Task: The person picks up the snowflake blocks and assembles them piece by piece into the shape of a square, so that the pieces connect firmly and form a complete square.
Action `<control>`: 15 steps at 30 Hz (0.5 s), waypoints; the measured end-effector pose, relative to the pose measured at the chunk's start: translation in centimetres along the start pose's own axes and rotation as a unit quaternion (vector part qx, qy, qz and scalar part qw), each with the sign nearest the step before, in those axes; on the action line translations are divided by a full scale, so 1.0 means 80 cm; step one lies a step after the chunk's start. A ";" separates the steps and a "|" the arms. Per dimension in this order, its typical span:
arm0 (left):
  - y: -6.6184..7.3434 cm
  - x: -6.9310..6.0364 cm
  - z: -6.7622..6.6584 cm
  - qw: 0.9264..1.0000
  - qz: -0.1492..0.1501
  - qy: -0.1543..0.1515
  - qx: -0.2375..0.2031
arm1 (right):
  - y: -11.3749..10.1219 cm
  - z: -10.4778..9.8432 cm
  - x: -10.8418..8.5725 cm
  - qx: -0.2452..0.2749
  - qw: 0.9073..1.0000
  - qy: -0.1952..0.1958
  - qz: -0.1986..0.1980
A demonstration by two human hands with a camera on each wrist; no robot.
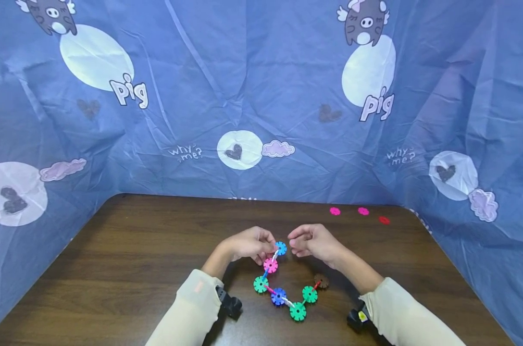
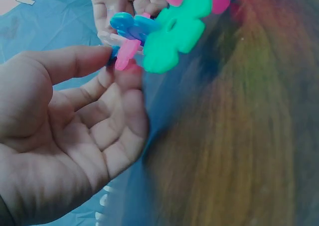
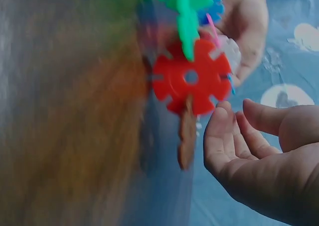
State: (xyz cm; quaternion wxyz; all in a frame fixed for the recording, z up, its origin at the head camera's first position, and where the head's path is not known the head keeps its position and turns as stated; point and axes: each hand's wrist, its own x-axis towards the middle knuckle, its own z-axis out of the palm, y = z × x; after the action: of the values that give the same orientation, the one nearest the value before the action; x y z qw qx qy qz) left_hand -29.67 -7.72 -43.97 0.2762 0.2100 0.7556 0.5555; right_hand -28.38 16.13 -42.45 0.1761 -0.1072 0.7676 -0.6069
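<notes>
A chain of notched plastic discs, joined edge to edge, hangs in a U shape. My left hand pinches its upper left end between thumb and fingers, by the light blue disc. From there run a white disc, a pink disc, a green disc, a dark blue disc and further discs, up to a red disc and a brown disc at the other end. My right hand is just right of the light blue disc, fingers bent loosely, thumb apart from them, holding nothing.
On the brown wooden table, two loose pink discs and one red disc lie near the far right edge. A blue printed cloth hangs behind the table.
</notes>
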 end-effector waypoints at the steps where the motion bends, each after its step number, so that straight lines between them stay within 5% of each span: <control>1: 0.000 0.000 0.000 1.000 -0.010 -0.005 -0.002 | 0.000 -0.005 0.000 -0.002 1.000 0.003 0.000; 10: 0.004 -0.005 -0.002 1.000 -0.020 -0.017 -0.010 | 0.011 -0.075 0.010 -0.059 0.995 0.069 -0.029; 15: 0.002 -0.005 -0.001 0.999 -0.024 -0.023 -0.015 | 0.028 -0.132 0.028 -0.169 0.973 0.150 -0.051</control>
State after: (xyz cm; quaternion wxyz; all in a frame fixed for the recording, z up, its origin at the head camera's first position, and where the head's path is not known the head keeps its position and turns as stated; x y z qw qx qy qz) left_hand -29.40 -8.00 -43.73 0.3096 0.2004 0.7456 0.5550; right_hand -34.51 25.23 -42.80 0.0070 -0.0826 0.8701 -0.4858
